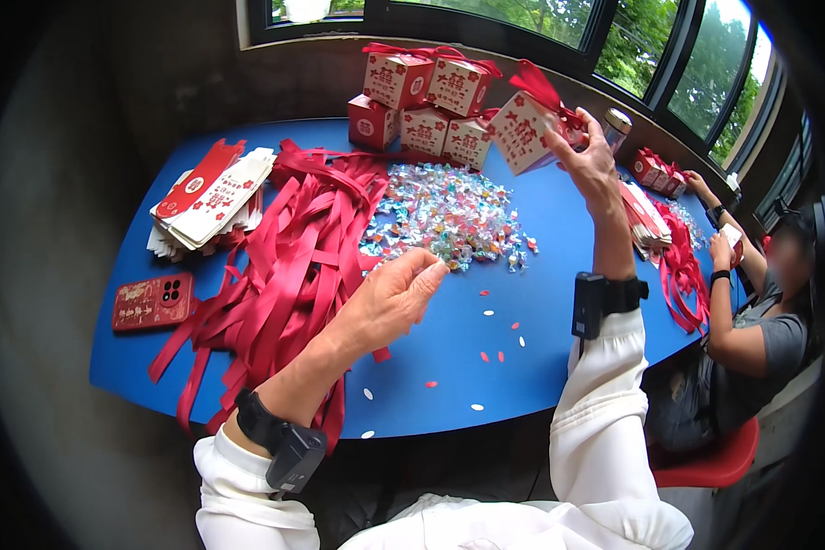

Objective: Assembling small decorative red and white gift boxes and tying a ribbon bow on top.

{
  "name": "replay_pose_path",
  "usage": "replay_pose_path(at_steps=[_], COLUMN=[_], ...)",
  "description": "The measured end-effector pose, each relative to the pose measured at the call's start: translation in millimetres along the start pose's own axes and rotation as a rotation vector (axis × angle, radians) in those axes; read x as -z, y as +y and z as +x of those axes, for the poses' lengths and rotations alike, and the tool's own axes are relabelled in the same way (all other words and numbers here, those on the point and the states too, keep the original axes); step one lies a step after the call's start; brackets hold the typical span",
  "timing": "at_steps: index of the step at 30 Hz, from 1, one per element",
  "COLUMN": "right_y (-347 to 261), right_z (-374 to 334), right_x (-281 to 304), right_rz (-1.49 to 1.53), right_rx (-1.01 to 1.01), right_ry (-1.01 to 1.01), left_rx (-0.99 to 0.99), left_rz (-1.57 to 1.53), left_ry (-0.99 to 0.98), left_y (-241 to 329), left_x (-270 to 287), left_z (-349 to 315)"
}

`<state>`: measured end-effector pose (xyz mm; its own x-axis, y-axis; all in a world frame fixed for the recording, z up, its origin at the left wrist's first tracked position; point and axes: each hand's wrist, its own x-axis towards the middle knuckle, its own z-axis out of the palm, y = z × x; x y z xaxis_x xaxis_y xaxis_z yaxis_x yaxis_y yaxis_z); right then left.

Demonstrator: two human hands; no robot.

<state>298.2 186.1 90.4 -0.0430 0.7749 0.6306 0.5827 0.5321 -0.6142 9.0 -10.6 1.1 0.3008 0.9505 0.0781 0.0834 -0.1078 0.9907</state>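
Observation:
My right hand (588, 165) is raised at the far side of the table, its fingers closed on the red ribbon at the top of a white and red gift box (521, 137). The box hangs tilted beside stacked gift boxes (422, 128) of the same kind. My left hand (396, 298) is closed over the near edge of a pile of wrapped candies (449, 211), fingers curled together; what they hold, if anything, is hidden. Left of that hand lies a heap of loose red ribbons (293, 247).
Flat folded boxes (211, 202) and a red phone (153, 302) lie on the blue table (449, 394) at left. Small red and white pieces (486, 356) are scattered in front. A lidded jar (617, 128) stands behind my right hand. At right, a person (752, 321) handles a small box.

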Motion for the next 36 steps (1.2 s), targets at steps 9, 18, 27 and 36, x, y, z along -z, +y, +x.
replay_pose_path(at_steps=[9,18,27,36], right_y=[122,158,196,175], right_z=[37,53,52,52], right_x=[-52,-114,-126,-125], right_rz=[-0.299,-0.125,-0.025,-0.056], right_rx=[-0.243,-0.315,-0.298,-0.251], right_ry=[0.095,0.159,0.005,-0.196], left_rx=[-0.051,0.031,-0.021,-0.111], left_rz=[0.087,0.076,0.263,0.483], left_ry=[-0.025,-0.004,-0.016,0.036], left_y=[1,5,6,5], left_x=[3,2,-1,0], left_z=[5,9,13,14])
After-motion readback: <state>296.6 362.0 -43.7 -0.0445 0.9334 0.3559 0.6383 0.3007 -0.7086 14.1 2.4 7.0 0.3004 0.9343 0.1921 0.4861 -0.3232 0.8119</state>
